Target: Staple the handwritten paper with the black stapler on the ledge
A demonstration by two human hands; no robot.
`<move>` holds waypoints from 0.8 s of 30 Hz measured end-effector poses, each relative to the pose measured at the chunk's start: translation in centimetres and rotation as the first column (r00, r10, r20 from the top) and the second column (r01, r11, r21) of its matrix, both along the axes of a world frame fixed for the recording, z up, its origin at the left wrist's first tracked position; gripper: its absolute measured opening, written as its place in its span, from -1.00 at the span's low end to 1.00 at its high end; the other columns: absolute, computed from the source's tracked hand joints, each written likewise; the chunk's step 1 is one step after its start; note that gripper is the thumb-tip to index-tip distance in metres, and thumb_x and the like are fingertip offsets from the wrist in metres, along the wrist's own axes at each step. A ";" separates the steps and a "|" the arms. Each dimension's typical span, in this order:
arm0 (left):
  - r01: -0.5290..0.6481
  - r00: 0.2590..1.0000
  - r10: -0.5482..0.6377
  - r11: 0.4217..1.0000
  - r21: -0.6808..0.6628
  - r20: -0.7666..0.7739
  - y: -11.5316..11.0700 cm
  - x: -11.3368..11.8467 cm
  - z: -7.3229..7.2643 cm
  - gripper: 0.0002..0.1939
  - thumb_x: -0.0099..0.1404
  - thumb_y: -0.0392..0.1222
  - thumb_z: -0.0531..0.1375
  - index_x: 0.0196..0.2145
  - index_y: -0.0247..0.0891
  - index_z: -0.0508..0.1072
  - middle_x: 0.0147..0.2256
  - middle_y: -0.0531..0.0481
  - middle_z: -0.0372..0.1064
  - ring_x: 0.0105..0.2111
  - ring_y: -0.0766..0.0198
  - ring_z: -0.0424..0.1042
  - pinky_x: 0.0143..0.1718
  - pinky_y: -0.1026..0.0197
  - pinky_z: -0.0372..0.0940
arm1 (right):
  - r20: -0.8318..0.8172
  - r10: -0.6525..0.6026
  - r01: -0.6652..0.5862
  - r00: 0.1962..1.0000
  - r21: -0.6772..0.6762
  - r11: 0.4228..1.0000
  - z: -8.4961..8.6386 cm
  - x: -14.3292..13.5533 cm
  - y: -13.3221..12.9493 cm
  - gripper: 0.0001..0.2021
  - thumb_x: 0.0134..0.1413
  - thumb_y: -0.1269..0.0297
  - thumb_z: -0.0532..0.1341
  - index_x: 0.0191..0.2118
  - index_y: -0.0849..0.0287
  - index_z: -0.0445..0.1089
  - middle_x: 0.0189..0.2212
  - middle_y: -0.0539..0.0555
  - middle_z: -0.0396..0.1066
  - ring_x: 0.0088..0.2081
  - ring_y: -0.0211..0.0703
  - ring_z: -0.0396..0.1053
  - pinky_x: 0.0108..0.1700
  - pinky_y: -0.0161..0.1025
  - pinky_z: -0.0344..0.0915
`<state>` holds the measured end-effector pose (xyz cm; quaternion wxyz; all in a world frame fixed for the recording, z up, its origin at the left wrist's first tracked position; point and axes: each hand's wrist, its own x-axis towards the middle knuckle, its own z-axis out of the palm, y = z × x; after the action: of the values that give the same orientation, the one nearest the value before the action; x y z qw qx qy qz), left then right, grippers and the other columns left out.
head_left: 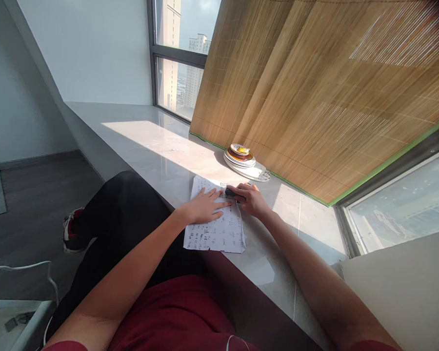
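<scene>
A white sheet of paper (219, 234) with rows of dark handwriting lies on the pale stone sill, its lower edge near the sill's front. My left hand (206, 206) rests flat on the sheet with fingers spread. At the sheet's upper right, my right hand (251, 199) is closed around a small dark object (229, 191), which touches the paper close to my left fingertips. What exactly the dark object is cannot be made out.
Beyond the sheet stands a stack of plates (239, 158) with a small yellow item on top. A bamboo blind (296, 87) hangs behind it. My knee (131, 195) is beside the sill (131, 141). A white cable (22, 267) is at the lower left.
</scene>
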<state>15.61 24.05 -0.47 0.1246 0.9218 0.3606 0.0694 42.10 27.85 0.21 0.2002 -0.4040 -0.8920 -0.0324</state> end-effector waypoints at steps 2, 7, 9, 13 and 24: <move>-0.005 1.000 0.005 1.000 -0.005 0.007 0.0 0.0 -0.1 -0.40 0.60 0.08 0.02 0.52 0.13 0.15 0.59 -0.02 -0.25 0.57 -0.21 -0.25 0.49 -0.46 -0.32 | 0.028 -0.018 0.018 0.999 -0.005 1.000 0.1 -0.1 0.0 -0.47 0.38 0.43 0.16 0.36 -0.15 0.43 -0.17 0.13 0.54 -0.14 0.04 0.38 -0.09 -0.07 0.12; -0.017 0.999 0.018 1.000 -0.024 0.041 0.2 0.0 -0.4 -0.40 0.59 0.09 0.04 0.51 0.18 0.16 0.59 0.02 -0.24 0.57 -0.22 -0.24 0.48 -0.50 -0.33 | 0.122 -0.039 0.038 0.992 0.008 0.999 0.4 -0.9 -0.2 -0.41 0.34 0.50 0.14 0.36 -0.19 0.42 -0.20 0.16 0.53 -0.15 0.06 0.32 -0.11 -0.04 0.09; -0.014 0.999 0.015 0.999 -0.030 0.041 0.3 0.0 -0.4 -0.40 0.59 0.09 0.05 0.51 0.18 0.18 0.59 0.03 -0.24 0.57 -0.23 -0.25 0.48 -0.50 -0.34 | 0.157 -0.044 0.040 0.987 0.028 0.999 0.5 -1.3 -0.4 -0.37 0.30 0.53 0.16 0.36 -0.21 0.41 -0.19 0.16 0.53 -0.14 0.09 0.30 -0.11 -0.03 0.09; -0.011 1.000 0.011 1.000 -0.024 0.007 0.1 0.0 0.0 -0.41 0.59 0.08 0.03 0.51 0.15 0.18 0.59 0.00 -0.25 0.57 -0.22 -0.25 0.48 -0.49 -0.32 | 0.153 -0.023 0.015 0.988 0.052 0.999 0.6 -1.1 -0.6 -0.36 0.30 0.52 0.16 0.39 -0.17 0.37 -0.11 0.17 0.54 -0.09 0.11 0.33 -0.07 -0.03 0.17; 0.014 1.000 -0.014 1.000 -0.009 -0.023 0.4 -0.1 0.1 -0.40 0.61 0.12 -0.05 0.53 0.17 0.12 0.59 0.03 -0.25 0.57 -0.20 -0.26 0.49 -0.47 -0.29 | -0.329 -0.166 0.184 0.930 0.024 0.983 -1.7 5.1 2.1 -0.58 0.29 0.11 0.29 0.21 0.02 0.50 0.05 0.22 0.57 0.05 0.26 0.51 0.07 0.18 0.47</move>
<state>15.46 24.47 -0.40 0.1248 0.9244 0.3560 0.0564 47.24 29.99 -1.54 0.3516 -0.4760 -0.8061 -0.0070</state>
